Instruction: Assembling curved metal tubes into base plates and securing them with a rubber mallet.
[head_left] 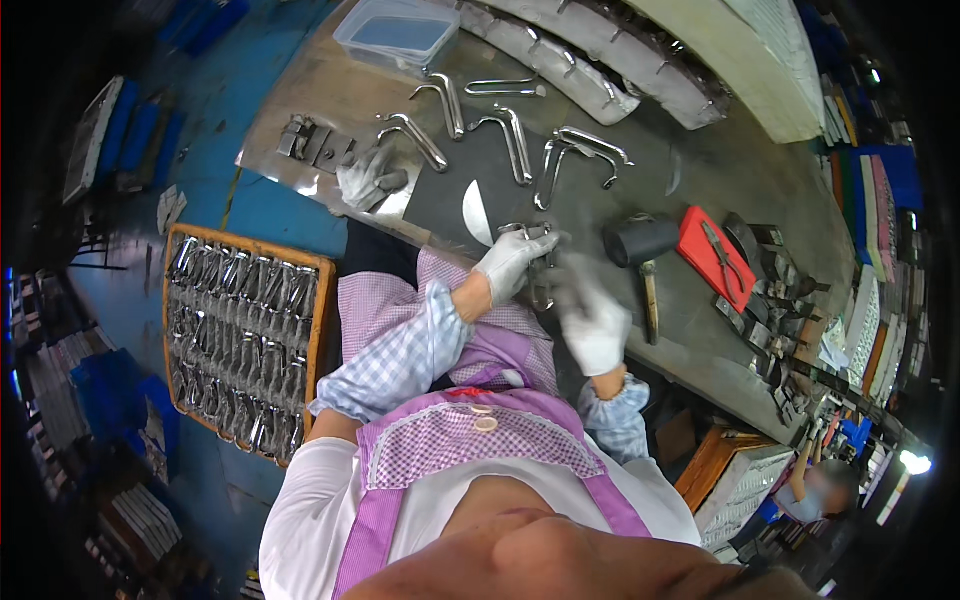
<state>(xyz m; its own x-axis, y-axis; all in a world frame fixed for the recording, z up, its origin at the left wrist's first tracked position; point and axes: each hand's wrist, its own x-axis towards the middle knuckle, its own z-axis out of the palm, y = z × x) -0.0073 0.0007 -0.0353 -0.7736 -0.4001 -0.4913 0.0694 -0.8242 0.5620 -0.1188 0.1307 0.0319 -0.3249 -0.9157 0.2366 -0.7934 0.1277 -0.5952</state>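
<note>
We see both of our gloved hands meeting at the near edge of the grey metal desk (700,180), above our lap. Our left hand (510,262), in a white work glove, is closed around the upper end of a bent chrome-coloured metal handle piece (538,262), which sits between the two hands just over the desk edge. Our right hand (592,322), also in a white glove, is blurred; it lies against the lower part of the same piece, with its fingers curled, but we cannot tell how firmly it grips.

Further back on the desk lie several similar shiny bent metal handles (515,143), spread apart from one another. Just to the right of our hands rests a black-headed mallet with a wooden shaft (645,255), and beside it a red flat tray (718,255) with a pair of pliers lying on it. A crumpled spare white glove (368,178) lies at the left end of the desk, near some small dark metal blocks (312,143). A clear plastic box with a blue lid (398,35) stands at the far edge.

On the blue floor to our left sits a wooden-framed crate (322,300) filled with rows of shiny metal parts.
</note>
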